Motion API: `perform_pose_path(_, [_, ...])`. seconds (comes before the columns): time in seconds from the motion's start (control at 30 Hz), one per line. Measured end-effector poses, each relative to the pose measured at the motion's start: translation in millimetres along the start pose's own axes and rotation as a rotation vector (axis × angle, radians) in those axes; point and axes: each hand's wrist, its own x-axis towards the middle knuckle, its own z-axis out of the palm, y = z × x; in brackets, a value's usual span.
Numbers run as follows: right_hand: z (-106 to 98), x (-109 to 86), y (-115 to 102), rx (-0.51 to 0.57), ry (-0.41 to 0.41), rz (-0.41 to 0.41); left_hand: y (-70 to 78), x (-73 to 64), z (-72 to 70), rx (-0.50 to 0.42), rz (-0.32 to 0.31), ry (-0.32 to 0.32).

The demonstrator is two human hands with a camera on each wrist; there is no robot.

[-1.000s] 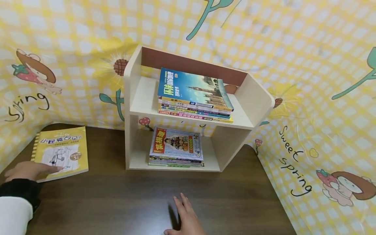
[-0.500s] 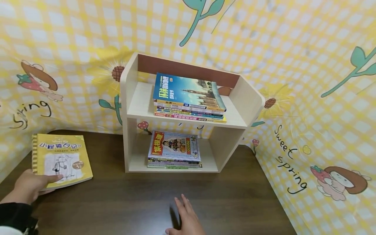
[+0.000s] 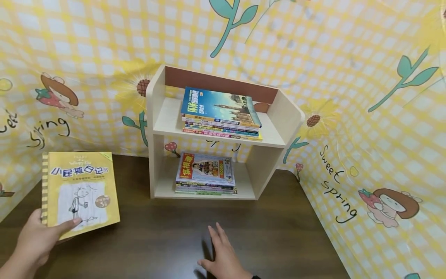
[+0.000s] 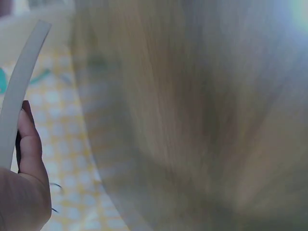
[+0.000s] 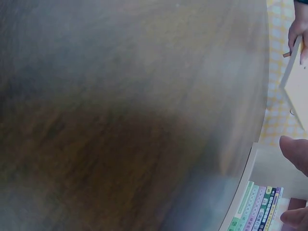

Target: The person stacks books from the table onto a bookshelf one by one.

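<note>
At the left of the head view, my left hand [image 3: 40, 236] grips a yellow paperback book [image 3: 81, 193] by its lower left corner, thumb on the cover. The book is tilted up with its front toward me, showing a cartoon figure. In the left wrist view the fingers [image 4: 31, 149] lie along the underside of the book [image 4: 21, 86], whose pale page edge shows. My right hand [image 3: 224, 254] is at the bottom middle, fingers spread and holding nothing, low over the brown table [image 3: 167, 232]. Its thumb and a fingertip show in the right wrist view.
A cream two-tier shelf [image 3: 271, 170] stands on the table against a yellow checked cloth [image 3: 348, 69]. On its upper tier lies a stack of books topped by a blue one [image 3: 221, 106]. Another stack [image 3: 205, 172] lies on the lower tier, toward the left.
My left hand has taken hold of the yellow book, lifted it off the table and tipped it toward me. The right hand stays nearly still. The head view has shifted slightly.
</note>
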Motion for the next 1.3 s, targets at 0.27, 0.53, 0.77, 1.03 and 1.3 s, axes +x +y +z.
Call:
perform_pose_path(0.27, [-9.2,4.5,-9.9,0.09,0.046,0.0,26.3,-55.5,37.5,-0.477,0.084,-0.18])
perform_pose_path(0.53, [-16.1,6.3,-31.5,0.312,0.118,-0.025,65.6,-86.3,95.0,-0.61,0.131,-0.29])
perform_pose_path(0.77, [-15.5,5.5,-54.4,0.748,0.138,-0.021,98.7,-104.7,152.7,-0.516,0.045,-0.278])
perform_pose_path(1.03, [-14.2,-2.4,-52.0,1.027,0.213,0.076,119.2,-114.3,187.8,-0.472,-0.032,-0.297])
perform_pose_path(1.3, [-29.9,-7.4,-45.4,1.067,0.232,0.1,131.9,-118.8,210.3,-0.457,-0.038,-0.266])
